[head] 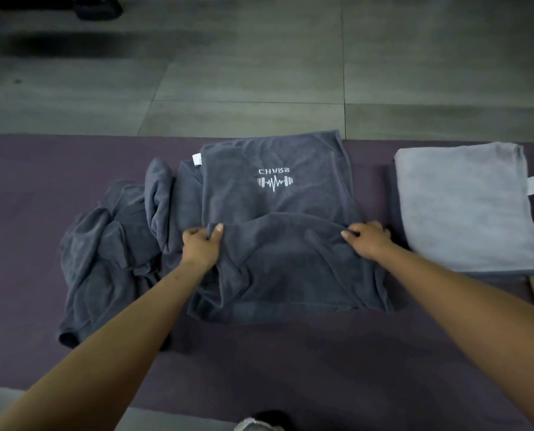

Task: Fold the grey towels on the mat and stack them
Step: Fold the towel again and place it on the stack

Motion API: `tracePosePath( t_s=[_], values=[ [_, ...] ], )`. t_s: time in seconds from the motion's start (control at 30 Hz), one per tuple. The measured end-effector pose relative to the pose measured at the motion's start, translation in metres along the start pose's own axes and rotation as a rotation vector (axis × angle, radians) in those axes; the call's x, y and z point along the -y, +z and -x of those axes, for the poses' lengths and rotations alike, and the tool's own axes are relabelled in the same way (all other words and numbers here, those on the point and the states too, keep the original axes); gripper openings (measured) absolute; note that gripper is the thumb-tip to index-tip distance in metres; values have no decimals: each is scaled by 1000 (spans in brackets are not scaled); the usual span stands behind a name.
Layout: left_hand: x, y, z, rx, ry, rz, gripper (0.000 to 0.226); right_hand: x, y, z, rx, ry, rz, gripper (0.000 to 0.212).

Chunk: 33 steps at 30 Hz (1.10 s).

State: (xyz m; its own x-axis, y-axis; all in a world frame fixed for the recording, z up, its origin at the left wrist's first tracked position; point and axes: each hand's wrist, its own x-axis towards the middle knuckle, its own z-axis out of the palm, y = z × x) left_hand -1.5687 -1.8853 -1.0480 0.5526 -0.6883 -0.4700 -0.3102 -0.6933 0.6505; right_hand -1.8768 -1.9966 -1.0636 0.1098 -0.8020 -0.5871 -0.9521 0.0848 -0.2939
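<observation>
Grey towel edge | pinched by left hand | right hand

Two bare arms reach in from the bottom edge. No sleeve covers them; both are bare from the fingers back to where the view ends. The left hand has no ring or watch behind its fingers. The right hand is plain too, with a bare wrist. The fingernails are short and look pale.
</observation>
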Motion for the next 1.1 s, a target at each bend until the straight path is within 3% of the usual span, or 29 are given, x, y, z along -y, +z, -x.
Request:
tracePosePath(
  t_s=[0.13,0.33,0.43,0.57,0.63,0.7,0.83,1.0,1.1],
  values=[
    [-6,2,15,10,8,18,44,3,10,11,-82,-78,-194,32],
    [-5,-27,54,-29,173,21,43,1,-3,56,-202,-253,-167,29],
    [12,-48,77,29,177,-66,41,-22,-5,92,-135,-279,-28,22],
    [31,-58,102,286,163,-231,33,-51,11,125,78,-281,115,29],
    [37,-56,104,274,173,-272,31,-55,17,127,126,-274,164,29],
    [37,-54,97,207,185,-318,27,-54,21,121,76,-279,166,17],
    [23,-53,75,77,282,-308,33,-35,15,102,-103,-318,139,27],
    [-37,-50,43,2,172,102,31,-6,-23,64,-362,-317,-9,30],
    [-68,-44,10,-46,115,208,34,8,-47,26,-377,-283,-135,26]
  ],
)
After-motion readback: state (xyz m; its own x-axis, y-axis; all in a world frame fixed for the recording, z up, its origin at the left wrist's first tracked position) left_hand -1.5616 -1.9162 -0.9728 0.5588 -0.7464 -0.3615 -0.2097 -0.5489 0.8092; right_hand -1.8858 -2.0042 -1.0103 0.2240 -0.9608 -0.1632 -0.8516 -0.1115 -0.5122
